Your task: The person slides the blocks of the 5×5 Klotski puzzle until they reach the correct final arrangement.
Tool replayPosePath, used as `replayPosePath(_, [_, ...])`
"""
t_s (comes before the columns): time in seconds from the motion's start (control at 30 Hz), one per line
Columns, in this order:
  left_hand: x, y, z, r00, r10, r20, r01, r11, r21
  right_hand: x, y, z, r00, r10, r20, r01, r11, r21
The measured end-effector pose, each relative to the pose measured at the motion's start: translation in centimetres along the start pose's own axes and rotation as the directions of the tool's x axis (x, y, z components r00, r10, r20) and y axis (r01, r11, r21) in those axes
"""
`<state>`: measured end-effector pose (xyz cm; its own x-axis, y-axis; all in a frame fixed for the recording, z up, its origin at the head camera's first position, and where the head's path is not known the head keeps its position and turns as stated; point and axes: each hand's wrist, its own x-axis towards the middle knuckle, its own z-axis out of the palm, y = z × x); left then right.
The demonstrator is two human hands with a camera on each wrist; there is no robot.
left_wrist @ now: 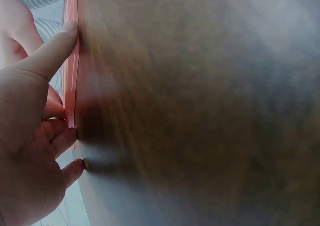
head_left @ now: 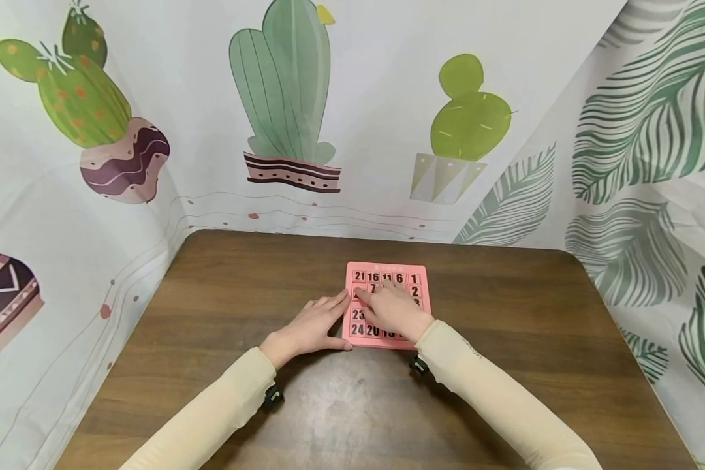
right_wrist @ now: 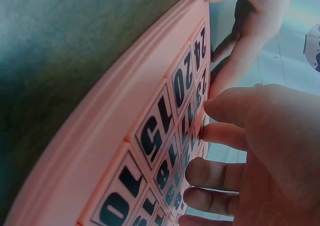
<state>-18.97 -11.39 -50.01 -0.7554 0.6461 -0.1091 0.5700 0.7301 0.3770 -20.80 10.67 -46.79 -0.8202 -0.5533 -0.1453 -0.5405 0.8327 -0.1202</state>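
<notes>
A pink number sliding puzzle [head_left: 390, 267] with black numerals lies flat on the table. Along its left edge rests my left hand [head_left: 311, 323], fingers extended, with the thumb at the near left corner. In the left wrist view the thumb [left_wrist: 55, 50] reaches the puzzle's pink side [left_wrist: 72, 75]. My right hand [head_left: 393, 310] is over the board, its fingertips at the tiles on the left side and covering several numbers. Its fingers and thumb appear slightly bent in the right wrist view, close to the tile faces, with no piece pinched between them.
The brown wooden table [head_left: 505, 313] extends around the puzzle on all sides. Behind it hangs a white cloth [head_left: 382, 117] printed with cacti and leaves. Each wrist wears a small black device, one at the left cuff [head_left: 273, 397] and one at the right [head_left: 419, 364].
</notes>
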Motion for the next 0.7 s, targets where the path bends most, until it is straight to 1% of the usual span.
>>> replayPosePath(0.1, [-0.1,0.0,0.0,1.000,-0.003,0.006,0.004,1.000,-0.012,-0.3,-0.1,0.1,1.000,0.007,-0.002,-0.007,1.000,0.016])
replayPosePath(0.2, [-0.1,0.0,0.0,1.000,-0.005,0.015,0.006,1.000,-0.023,-0.5,-0.2,0.2,1.000,-0.008,-0.011,0.008,1.000,0.012])
replayPosePath(0.33, [-0.1,-0.1,0.0,1.000,-0.001,0.010,0.001,1.000,-0.023,-0.8,-0.4,0.3,0.999,-0.029,-0.022,0.029,1.000,0.004])
replayPosePath(0.53, [-0.1,-0.1,0.1,1.000,-0.002,0.001,0.002,1.000,-0.013,-1.3,-0.6,0.5,0.999,-0.031,-0.022,0.031,1.000,-0.004])
replayPosePath(0.7, [-0.2,0.1,-0.1,1.000,0.009,-0.008,-0.009,1.000,-0.026,-1.1,-0.3,0.3,0.998,-0.049,-0.040,0.050,0.999,0.018])
